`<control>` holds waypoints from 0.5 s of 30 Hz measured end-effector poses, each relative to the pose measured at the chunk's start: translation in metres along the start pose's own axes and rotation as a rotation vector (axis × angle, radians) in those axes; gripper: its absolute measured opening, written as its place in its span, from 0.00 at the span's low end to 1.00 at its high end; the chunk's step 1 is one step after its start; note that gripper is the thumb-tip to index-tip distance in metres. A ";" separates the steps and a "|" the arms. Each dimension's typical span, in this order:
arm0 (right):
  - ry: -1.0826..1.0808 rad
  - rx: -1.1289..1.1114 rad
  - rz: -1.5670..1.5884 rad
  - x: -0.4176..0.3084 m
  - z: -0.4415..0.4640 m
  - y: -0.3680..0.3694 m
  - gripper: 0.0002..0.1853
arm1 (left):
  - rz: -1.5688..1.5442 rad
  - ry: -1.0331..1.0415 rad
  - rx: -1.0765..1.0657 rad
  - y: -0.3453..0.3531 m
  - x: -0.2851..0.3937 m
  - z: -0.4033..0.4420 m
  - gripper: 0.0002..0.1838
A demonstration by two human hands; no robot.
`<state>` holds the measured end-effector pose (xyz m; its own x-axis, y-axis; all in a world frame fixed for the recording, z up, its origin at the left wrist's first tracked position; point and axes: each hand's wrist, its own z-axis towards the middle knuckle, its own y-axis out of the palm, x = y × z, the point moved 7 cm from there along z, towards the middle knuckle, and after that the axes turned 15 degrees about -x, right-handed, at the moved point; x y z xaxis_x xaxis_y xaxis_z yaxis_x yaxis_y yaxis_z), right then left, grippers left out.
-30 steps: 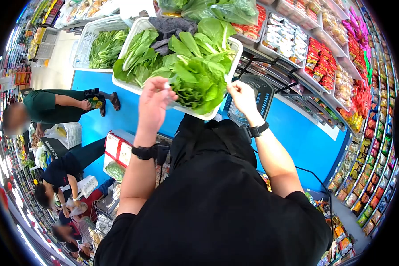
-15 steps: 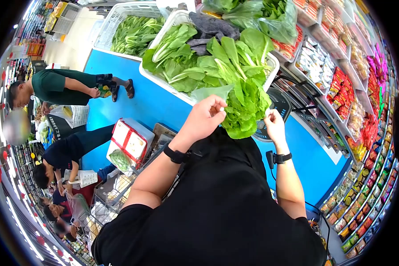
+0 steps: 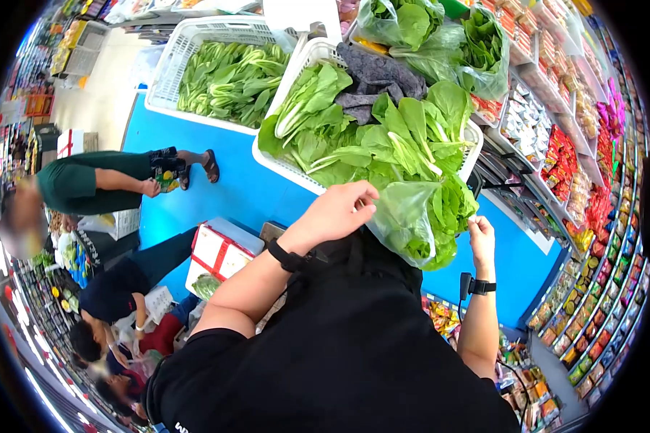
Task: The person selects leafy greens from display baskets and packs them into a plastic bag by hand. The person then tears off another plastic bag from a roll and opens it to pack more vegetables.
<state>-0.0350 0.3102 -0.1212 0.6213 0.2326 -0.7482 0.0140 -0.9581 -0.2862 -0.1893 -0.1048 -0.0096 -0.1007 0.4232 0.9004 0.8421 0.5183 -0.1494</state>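
A clear plastic bag hangs in front of my body, over the left side of a bunch of leafy lettuce. My left hand is closed, thumb and fingers pinched at the bag's left edge. On the other side, my right hand is pinched close to the lettuce's outer leaves; what is between its fingertips is too small to make out. Just beyond lies a white basket of loose leafy greens, with a dark grey cloth at its back.
Another white basket holds slender greens. Bagged greens lie behind, and snack trays line the right. At left stand a person in dark green, another in dark blue, and a white-and-red box. The floor is blue.
The baskets and the bunch have shifted right and lower in view. The bag has spread larger across the lettuce's left side. Both hands have moved right and down in view.
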 end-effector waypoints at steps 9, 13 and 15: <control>0.078 0.231 0.269 0.000 -0.034 0.025 0.07 | -0.058 0.033 -0.803 0.049 0.007 0.025 0.31; 0.075 0.297 0.253 -0.013 -0.039 0.028 0.07 | 0.015 -0.186 -1.017 0.090 0.007 0.036 0.46; 0.071 0.313 0.306 -0.015 -0.043 0.036 0.07 | -0.074 -0.179 -1.141 0.112 -0.003 0.033 0.50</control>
<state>-0.0102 0.2651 -0.0939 0.6123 -0.0765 -0.7869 -0.4098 -0.8818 -0.2332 -0.1120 -0.0237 -0.0430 -0.1667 0.5662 0.8073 0.8107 -0.3873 0.4390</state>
